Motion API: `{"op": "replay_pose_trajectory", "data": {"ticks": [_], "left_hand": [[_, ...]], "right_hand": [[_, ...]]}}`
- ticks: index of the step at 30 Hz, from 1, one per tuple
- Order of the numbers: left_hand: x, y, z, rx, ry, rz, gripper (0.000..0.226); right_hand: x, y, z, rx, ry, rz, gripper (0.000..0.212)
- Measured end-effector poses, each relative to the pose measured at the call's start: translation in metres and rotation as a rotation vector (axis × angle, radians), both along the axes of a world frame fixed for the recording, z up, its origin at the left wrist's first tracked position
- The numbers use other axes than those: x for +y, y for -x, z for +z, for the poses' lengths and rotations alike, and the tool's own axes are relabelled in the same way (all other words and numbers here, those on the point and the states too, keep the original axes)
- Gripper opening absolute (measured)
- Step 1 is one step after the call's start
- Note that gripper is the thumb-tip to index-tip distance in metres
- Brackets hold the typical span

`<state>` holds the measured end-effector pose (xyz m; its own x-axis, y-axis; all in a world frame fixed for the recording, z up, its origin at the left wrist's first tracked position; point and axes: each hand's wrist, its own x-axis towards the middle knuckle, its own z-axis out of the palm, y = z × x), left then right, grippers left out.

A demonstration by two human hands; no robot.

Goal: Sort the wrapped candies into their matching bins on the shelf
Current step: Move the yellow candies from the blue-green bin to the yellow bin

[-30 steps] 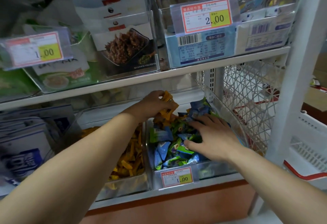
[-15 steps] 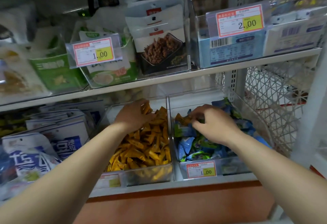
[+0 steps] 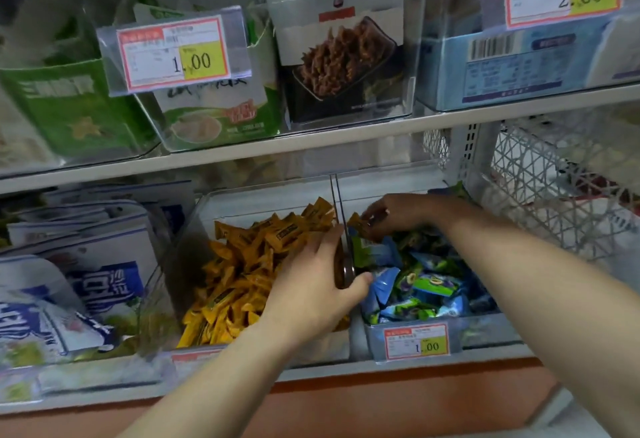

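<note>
Low on the shelf (image 3: 346, 373), our right hand (image 3: 401, 214) pinches a stray orange candy (image 3: 356, 221) over the blue-green bin (image 3: 485, 330); our left hand (image 3: 308, 292) lies slack on the orange pile (image 3: 242, 264). Light and slippery, we judge: pinch its wrapper end.

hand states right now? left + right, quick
Left hand: open, holding nothing, fingers over the orange candies.
Right hand: closed, pinching one orange candy.

Upper tags (image 3: 178, 53) 1.00, 2.00 (bin tag (image 3: 416, 342) 1.00)
</note>
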<state>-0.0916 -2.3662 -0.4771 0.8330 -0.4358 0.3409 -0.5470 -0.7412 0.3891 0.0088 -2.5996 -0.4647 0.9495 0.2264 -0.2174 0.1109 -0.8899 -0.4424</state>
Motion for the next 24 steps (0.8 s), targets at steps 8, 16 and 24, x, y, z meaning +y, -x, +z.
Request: {"op": "replay_pose_trajectory", "data": {"ticks": [8, 16, 24], "left_hand": [[0.003, -0.005, -0.007, 0.040, -0.004, -0.025, 0.083], [0.006, -0.008, 0.001, 0.149, 0.012, -0.056, 0.082], [0.009, -0.016, 0.008, 0.182, 0.096, -0.053, 0.077]], "right_hand": [[-0.010, -0.007, -0.004, -0.041, 0.166, 0.062, 0.036], [-0.016, 0.012, 0.001, -0.347, -0.005, -0.056, 0.037], [-0.024, 0.050, 0.020, -0.537, -0.578, -0.376, 0.026]]}}
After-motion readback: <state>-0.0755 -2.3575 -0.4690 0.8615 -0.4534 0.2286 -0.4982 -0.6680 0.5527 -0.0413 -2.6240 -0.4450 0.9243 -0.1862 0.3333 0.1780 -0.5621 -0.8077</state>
